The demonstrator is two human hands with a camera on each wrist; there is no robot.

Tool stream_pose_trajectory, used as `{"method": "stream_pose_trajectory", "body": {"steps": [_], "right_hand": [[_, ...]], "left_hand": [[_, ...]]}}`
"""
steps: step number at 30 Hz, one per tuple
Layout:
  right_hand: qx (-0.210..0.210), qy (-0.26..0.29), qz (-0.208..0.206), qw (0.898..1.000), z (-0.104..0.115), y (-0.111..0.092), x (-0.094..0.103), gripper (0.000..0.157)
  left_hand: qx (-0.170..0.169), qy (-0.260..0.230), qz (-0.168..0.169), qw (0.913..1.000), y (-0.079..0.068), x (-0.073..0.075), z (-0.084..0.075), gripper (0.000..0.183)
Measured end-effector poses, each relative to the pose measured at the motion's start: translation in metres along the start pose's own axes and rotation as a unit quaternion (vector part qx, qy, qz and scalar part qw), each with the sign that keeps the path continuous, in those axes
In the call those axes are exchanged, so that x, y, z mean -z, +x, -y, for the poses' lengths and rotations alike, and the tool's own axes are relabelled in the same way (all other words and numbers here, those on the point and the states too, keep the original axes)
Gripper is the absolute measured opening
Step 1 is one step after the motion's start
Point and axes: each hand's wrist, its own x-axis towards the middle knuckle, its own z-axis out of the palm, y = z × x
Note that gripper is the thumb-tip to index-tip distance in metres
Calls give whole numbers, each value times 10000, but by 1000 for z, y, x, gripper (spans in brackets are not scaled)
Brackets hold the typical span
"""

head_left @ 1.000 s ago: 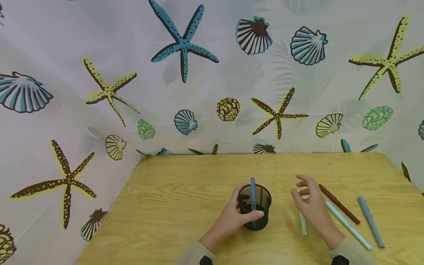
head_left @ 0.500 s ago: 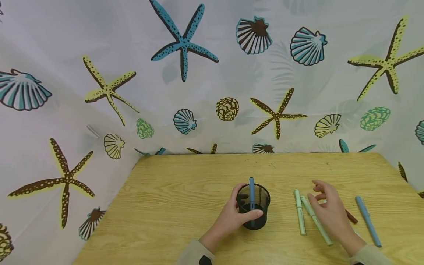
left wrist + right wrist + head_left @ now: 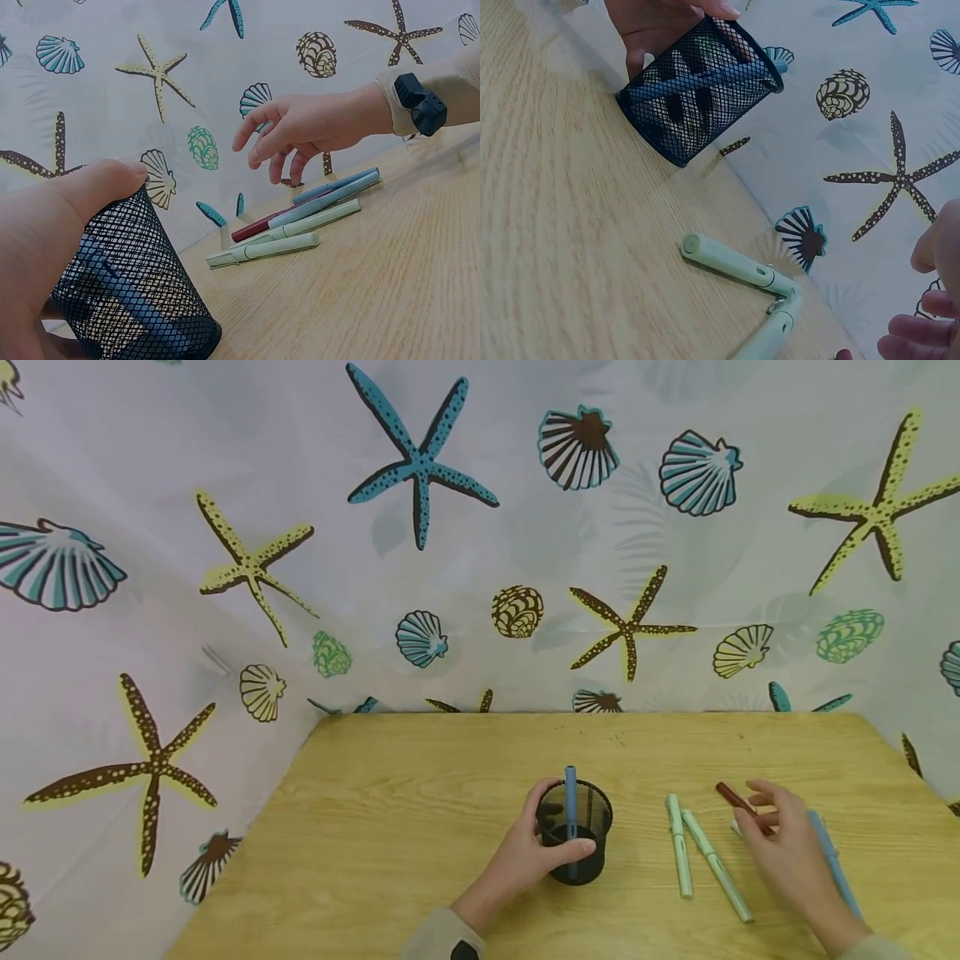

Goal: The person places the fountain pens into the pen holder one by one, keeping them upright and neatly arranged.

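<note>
In the head view my left hand (image 3: 517, 852) grips a black mesh pen cup (image 3: 591, 864), thumb across its near side and fingers around the far side. A blue pen (image 3: 571, 789) stands inside the cup, its end above the rim. Over to the right, my right hand (image 3: 787, 852) hovers above the pens with fingers loosely bent and nothing in them. A dark red pen (image 3: 731, 794) lies partly under it, and a light blue pen (image 3: 326, 199) shows better in the left wrist view. Another blue pen (image 3: 834, 856) lies along the hand's right side.
Two pale green pens, one on the left (image 3: 679, 847) and one on the right (image 3: 717, 867), lie between the cup and my right hand. The wooden table (image 3: 390, 827) runs back to a hanging cloth (image 3: 480, 543) printed with starfish and shells.
My right hand has moved rightward from over the pale green pens to over the dark red and light blue ones. My left hand keeps its hold on the pen cup.
</note>
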Motion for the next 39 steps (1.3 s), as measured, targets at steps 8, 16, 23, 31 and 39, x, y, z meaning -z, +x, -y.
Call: {"method": "stream_pose_trajectory", "body": {"steps": [8,16,23,31,39], "right_hand": [[141,-394,-219,9989,-8,-2,17,38],[22,-550,-66,9985,-21,-1,34,41],[-475,-646,164,9966,-32,2,49,48],[-943,-883,33,9916,-43,4,53,49],[-1675,-1076,140,9799,-53,5,57,59]], "left_hand": [[-68,-72,76,9999,0,1,-1,79],[-63,-106,76,9999,1,1,0,79],[-45,-185,87,9998,1,1,0,79],[-9,-155,73,9999,-1,0,-1,79],[54,-127,30,9999,-1,0,-1,80]]}}
